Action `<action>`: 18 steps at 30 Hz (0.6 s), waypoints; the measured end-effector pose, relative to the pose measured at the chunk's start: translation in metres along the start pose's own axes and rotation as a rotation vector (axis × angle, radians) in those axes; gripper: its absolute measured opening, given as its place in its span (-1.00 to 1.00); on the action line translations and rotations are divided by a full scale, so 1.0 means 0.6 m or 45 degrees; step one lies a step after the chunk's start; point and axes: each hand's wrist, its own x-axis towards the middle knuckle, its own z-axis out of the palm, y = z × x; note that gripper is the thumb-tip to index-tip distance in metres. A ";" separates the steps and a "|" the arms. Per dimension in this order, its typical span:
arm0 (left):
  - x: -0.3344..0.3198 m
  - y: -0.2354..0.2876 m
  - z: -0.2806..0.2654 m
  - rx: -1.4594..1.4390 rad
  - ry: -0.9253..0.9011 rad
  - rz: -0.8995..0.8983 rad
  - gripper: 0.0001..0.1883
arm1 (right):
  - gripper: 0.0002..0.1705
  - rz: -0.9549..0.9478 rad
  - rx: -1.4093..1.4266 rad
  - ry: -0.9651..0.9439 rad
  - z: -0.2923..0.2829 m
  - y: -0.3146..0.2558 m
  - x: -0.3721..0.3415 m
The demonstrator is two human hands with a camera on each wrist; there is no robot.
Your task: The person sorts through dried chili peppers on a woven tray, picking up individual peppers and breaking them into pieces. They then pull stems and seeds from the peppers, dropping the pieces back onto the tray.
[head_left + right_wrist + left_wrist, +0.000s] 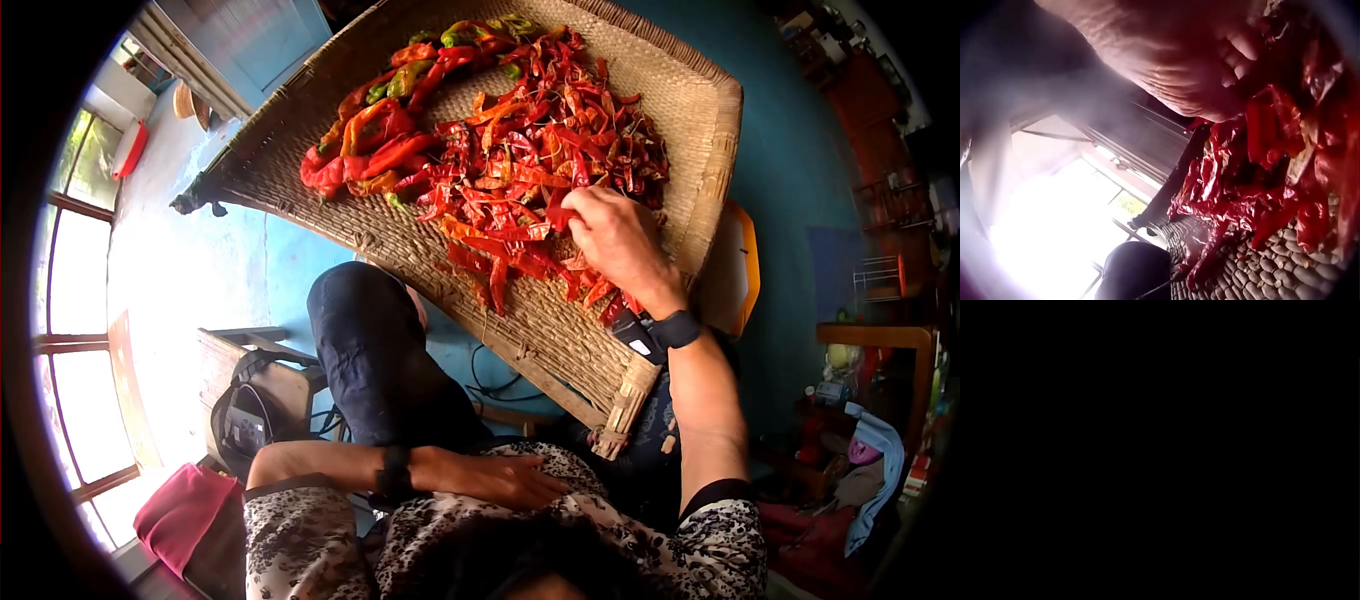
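A large woven basket tray point(690, 130) holds a spread of dried red chili peppers point(510, 170). Fresher, plumper red and green peppers point(385, 150) curve along its left and far side. Over the right part of the heap, my right hand point(620, 245) pinches a dried chili between thumb and fingers. In the right wrist view its curled fingers point(1241, 56) are close over wrinkled red chilies point(1260, 200). My left hand point(515, 482) lies flat on the patterned shirt at the belly, holding nothing. The left wrist view is black.
The tray rests over my lap, its near corner point(625, 410) by my right thigh. A dark trouser knee point(350, 320) rises at left, near a wooden chair with a black bag point(245, 420). An orange-edged stool point(745, 270) stands beyond the tray's right side, on a blue floor.
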 end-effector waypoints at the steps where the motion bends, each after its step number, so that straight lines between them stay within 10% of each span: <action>1: -0.014 0.043 0.000 0.523 0.070 0.094 -0.50 | -0.91 -0.021 0.154 0.136 -0.005 0.001 -0.004; 2: -0.026 0.088 0.004 1.044 0.141 0.184 -0.54 | -0.96 0.062 0.293 0.131 -0.025 -0.003 -0.009; 10: -0.019 0.120 0.026 0.748 -0.032 -0.128 -0.53 | -0.80 0.426 0.816 0.674 -0.111 0.066 -0.058; 14: -0.007 0.140 0.018 0.734 -0.219 -0.324 -0.53 | -0.72 0.528 0.483 0.837 -0.149 0.135 -0.096; 18: -0.032 0.120 0.019 0.438 -0.135 -0.238 -0.54 | -0.80 1.026 -0.413 0.504 -0.171 0.212 -0.147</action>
